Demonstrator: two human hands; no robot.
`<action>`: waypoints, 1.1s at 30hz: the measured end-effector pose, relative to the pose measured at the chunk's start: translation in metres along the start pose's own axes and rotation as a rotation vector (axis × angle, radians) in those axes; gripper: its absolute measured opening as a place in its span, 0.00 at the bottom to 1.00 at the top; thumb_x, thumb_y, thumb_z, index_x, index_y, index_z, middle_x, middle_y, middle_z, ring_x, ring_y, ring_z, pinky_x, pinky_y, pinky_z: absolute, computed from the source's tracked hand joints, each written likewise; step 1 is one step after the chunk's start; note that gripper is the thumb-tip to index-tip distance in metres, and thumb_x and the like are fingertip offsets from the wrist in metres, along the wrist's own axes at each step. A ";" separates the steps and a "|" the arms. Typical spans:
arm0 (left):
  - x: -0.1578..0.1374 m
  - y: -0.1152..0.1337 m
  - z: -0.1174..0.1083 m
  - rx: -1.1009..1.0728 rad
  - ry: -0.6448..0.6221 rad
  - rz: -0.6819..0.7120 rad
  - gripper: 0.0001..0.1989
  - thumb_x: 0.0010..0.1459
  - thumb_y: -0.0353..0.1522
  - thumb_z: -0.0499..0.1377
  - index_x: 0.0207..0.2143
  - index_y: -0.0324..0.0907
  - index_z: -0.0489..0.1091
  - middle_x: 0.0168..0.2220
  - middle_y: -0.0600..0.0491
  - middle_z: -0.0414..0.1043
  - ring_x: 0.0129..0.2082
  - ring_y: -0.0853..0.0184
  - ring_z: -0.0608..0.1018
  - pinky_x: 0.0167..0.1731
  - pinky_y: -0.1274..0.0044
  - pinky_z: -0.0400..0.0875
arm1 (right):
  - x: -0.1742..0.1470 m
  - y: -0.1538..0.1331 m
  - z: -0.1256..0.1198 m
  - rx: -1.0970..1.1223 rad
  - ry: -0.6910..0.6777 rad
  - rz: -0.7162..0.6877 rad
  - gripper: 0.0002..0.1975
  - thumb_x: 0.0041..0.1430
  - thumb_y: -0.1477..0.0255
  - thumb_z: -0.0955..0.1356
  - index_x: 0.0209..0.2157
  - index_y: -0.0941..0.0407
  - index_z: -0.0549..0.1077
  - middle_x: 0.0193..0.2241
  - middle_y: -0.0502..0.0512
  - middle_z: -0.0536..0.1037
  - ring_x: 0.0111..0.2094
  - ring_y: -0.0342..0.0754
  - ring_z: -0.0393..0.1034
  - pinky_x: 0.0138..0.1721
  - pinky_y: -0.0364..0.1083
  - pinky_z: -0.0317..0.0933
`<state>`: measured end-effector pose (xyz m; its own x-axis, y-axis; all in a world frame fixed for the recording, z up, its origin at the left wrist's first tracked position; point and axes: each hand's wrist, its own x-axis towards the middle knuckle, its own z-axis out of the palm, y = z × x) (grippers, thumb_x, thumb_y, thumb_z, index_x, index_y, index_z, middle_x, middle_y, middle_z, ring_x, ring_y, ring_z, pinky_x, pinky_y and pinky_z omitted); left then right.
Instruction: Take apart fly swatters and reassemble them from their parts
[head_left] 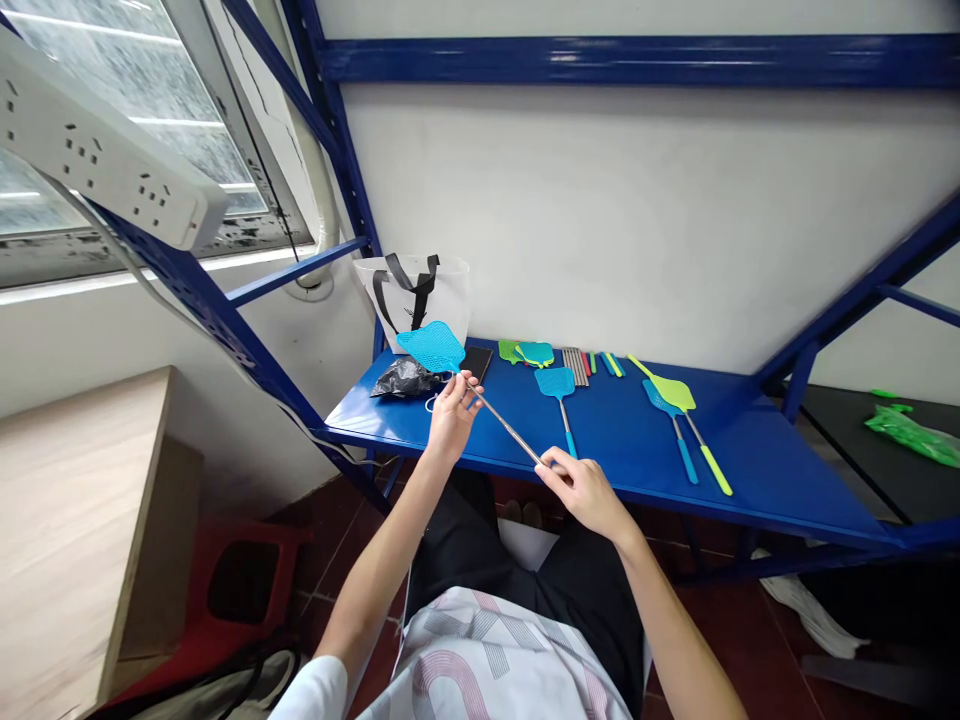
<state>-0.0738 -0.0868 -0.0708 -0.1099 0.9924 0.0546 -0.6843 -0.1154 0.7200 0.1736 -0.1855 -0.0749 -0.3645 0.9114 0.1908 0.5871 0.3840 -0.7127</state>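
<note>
- blue mesh swatter head [432,346] is at the upper end of the metal rod [510,428], raised over the left part of the blue table [615,430].
- your left hand [453,418] pinches the rod just beside the head.
- your right hand [583,490] grasps the rod's lower end, by the table's front edge.
- a blue swatter [556,382] lies beyond your right hand; further right, a lime swatter [673,392] crosses a second blue swatter [686,463].
- loose heads [536,352], grey rods [575,367] and coloured handles [610,365] lie along the back.
</note>
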 end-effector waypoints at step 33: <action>-0.027 -0.014 0.024 0.011 -0.190 0.084 0.22 0.64 0.50 0.71 0.38 0.44 0.69 0.29 0.57 0.69 0.28 0.68 0.78 0.23 0.79 0.76 | 0.003 0.006 -0.004 -0.019 -0.013 0.053 0.22 0.80 0.51 0.59 0.38 0.50 0.73 0.26 0.47 0.72 0.28 0.47 0.65 0.33 0.45 0.52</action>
<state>-0.0441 -0.1110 -0.0661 -0.0278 0.9694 0.2437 -0.6703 -0.1989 0.7149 0.1783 -0.1798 -0.0758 -0.3424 0.9284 0.1443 0.6191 0.3384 -0.7086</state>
